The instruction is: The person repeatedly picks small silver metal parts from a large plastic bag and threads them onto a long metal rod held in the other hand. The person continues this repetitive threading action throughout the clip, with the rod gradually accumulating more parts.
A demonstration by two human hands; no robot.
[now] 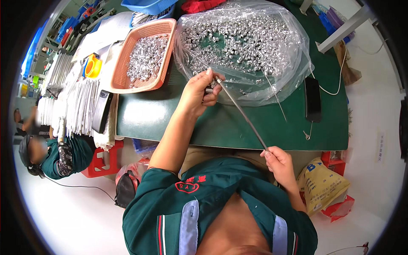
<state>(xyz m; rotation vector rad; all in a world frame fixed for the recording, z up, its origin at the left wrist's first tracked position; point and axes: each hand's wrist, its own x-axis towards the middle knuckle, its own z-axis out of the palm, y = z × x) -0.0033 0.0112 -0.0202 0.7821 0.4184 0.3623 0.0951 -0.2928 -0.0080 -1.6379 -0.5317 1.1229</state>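
A long thin grey metal rod (242,111) slants between my two hands. My right hand (278,165) pinches its near end at the table's front edge. My left hand (198,92) is closed at the far end, with several small shiny metal pieces (208,89) between its fingers. One small metal piece sits at the rod's far tip; whether it is threaded on or only touching, I cannot tell. Just beyond my left hand, a clear plastic bag (250,97) lies spread open with a heap of small silvery metal fittings (242,46) in it.
An orange plastic basket (120,70) of similar metal pieces stands left of the bag on the green table (255,136). A thin wire (278,101) lies across the bag's edge. There are phones (313,100) (102,111), bundles of rods (80,110), and a seated co-worker (68,157) at left.
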